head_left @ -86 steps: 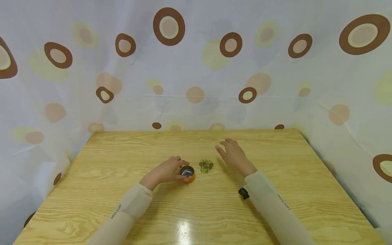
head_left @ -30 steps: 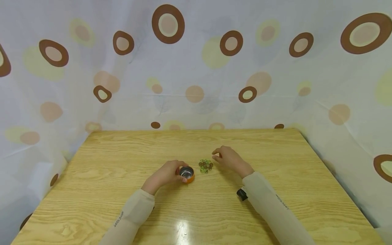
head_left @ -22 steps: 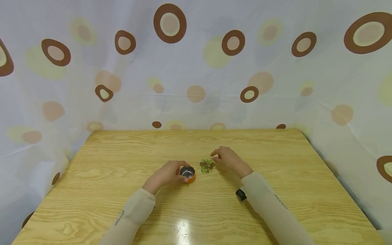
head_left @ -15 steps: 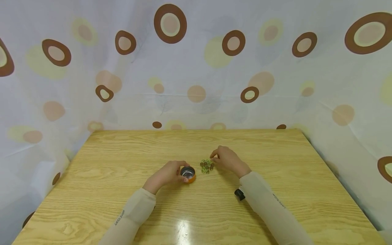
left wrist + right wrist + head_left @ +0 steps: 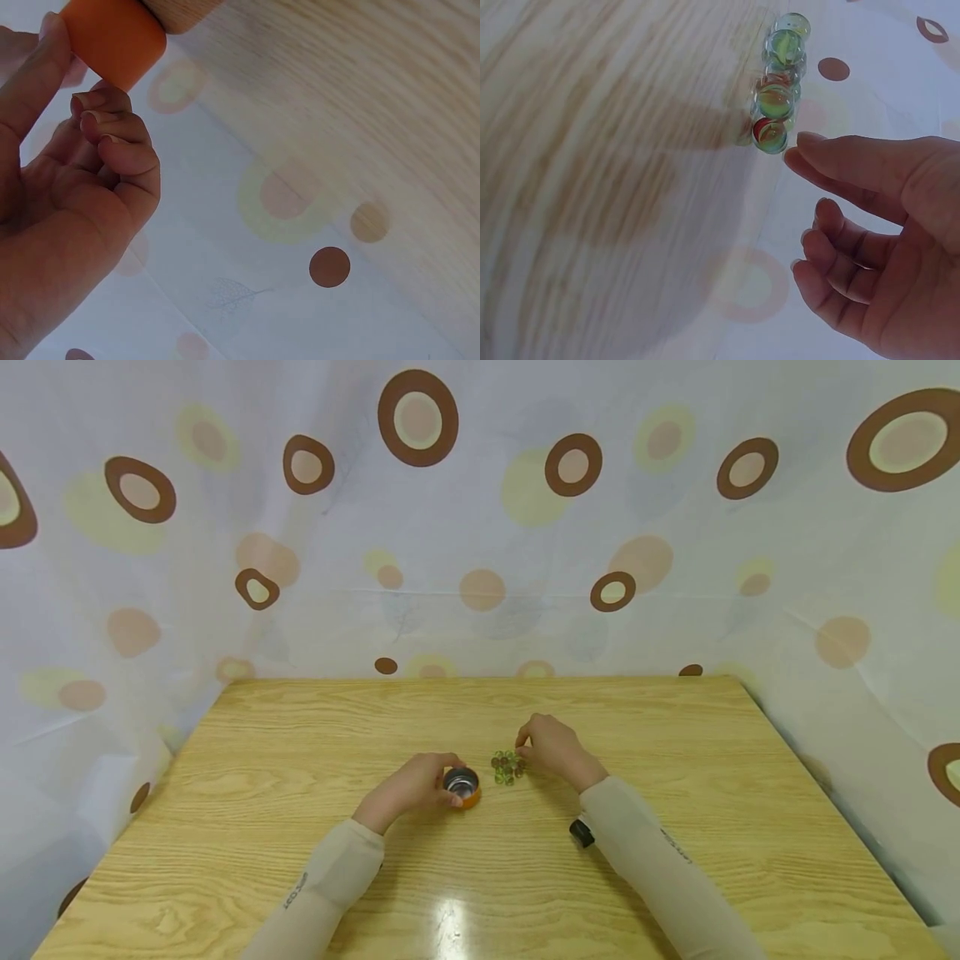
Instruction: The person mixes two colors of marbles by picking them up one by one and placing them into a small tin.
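Observation:
My left hand [image 5: 408, 785] holds a small round orange bowl [image 5: 471, 800] with a shiny metal inside, thumb and fingers at opposite sides of it. In the left wrist view, the bowl's orange wall [image 5: 112, 41] shows between thumb and index finger, the other fingers curled beneath. Several glass marbles [image 5: 507, 770] lie clustered just right of the bowl. My right hand [image 5: 552, 748] is at the cluster's upper right edge. In the right wrist view, thumb and index tips come close together beside the nearest marble [image 5: 771, 136], with no marble between them; the other fingers are loosely bent.
Both hands work over a wooden table [image 5: 300, 718]. A white curtain [image 5: 480, 635] with brown and pastel spots hangs behind it and at both sides. A small black device [image 5: 581, 833] sits at the right sleeve's cuff.
My right hand has come down and left to the marbles, its thumb and index finger drawing together. My left hand stays at the bowl, which has barely moved.

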A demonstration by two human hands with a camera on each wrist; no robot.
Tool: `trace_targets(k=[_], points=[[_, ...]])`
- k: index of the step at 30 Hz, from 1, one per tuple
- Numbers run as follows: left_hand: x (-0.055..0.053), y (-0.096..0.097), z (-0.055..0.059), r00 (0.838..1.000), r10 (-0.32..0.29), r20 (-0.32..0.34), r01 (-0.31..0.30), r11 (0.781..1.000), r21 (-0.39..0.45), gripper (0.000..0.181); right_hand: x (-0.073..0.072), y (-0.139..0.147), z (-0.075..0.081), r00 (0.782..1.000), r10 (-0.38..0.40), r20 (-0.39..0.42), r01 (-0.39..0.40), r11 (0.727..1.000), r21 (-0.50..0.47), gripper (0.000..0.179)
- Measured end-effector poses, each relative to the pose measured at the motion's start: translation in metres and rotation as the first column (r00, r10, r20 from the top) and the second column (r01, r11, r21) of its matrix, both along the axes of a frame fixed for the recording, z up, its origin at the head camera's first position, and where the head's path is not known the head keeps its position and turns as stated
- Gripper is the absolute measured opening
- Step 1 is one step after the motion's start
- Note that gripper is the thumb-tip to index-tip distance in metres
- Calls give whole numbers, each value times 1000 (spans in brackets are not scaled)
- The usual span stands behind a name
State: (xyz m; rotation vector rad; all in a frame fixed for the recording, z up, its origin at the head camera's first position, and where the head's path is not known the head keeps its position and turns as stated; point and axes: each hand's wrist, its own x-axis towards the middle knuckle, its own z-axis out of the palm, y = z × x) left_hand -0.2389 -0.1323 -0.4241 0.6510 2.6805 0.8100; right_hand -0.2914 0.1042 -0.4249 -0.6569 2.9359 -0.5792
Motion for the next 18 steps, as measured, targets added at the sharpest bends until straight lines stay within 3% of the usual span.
trace_targets(k=[18], points=[[0,0,2,1000,-8,6,8,1000,-19,50,-4,-4,-2,1000,-26,0,26,999,47,8]])
